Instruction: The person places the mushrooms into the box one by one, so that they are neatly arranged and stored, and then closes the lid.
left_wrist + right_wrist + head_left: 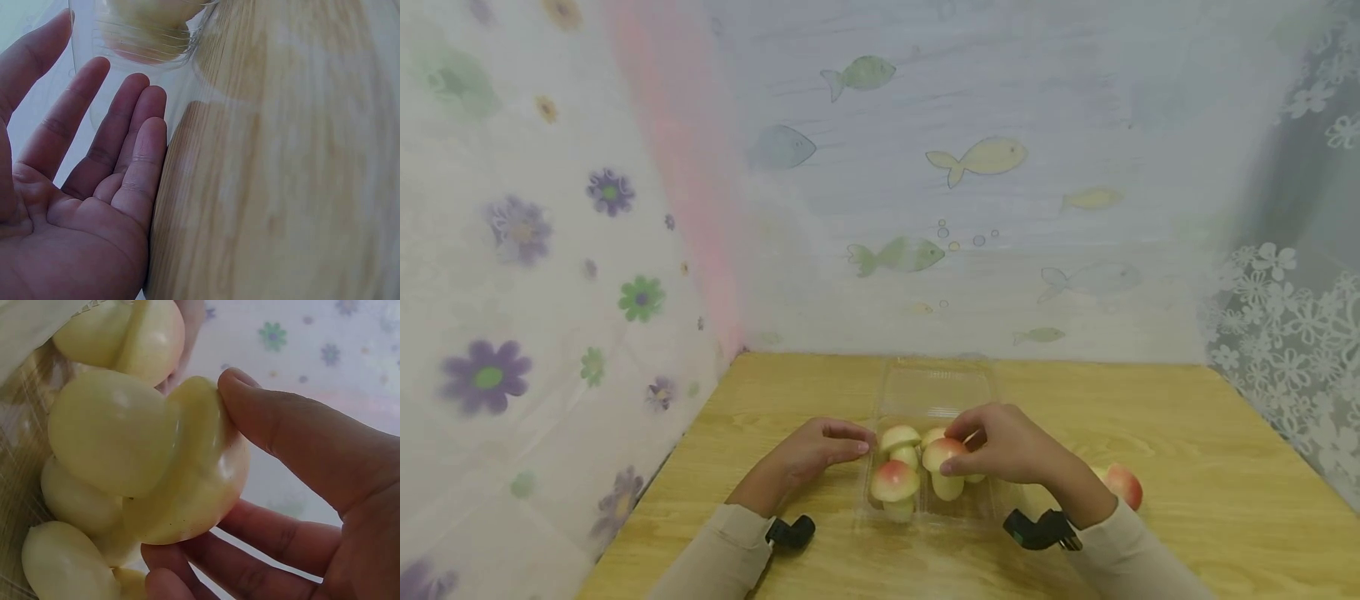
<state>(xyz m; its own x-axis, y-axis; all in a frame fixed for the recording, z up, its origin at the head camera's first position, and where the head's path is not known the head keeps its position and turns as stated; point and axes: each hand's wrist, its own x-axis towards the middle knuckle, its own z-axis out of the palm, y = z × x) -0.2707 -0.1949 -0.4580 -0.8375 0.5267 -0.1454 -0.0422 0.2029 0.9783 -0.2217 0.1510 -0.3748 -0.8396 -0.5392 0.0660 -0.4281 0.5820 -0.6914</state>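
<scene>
A clear plastic clamshell box (pixel 938 392) lies with its lid folded back on the table. My right hand (pixel 1015 446) pinches a mushroom-shaped piece (pixel 942 457) by its red-tinged cap, over the right side of the box. In the right wrist view, thumb and fingers span that cap, and its pale stem (pixel 106 431) points away from the palm. Two more mushrooms, one in front (pixel 895 482) and one behind (pixel 899 437), occupy the left side. Others sit partly hidden under my right hand. My left hand (pixel 94 187) has its fingers extended beside the box's left wall; contact is unclear.
Right of the box, a red and cream mushroom (pixel 1124 487) lies on the wooden table (pixel 1210 500), partly behind my right wrist. A painted wall with fish (pixel 977 250) rises at the back. A flower-patterned wall (pixel 565 333) borders the left.
</scene>
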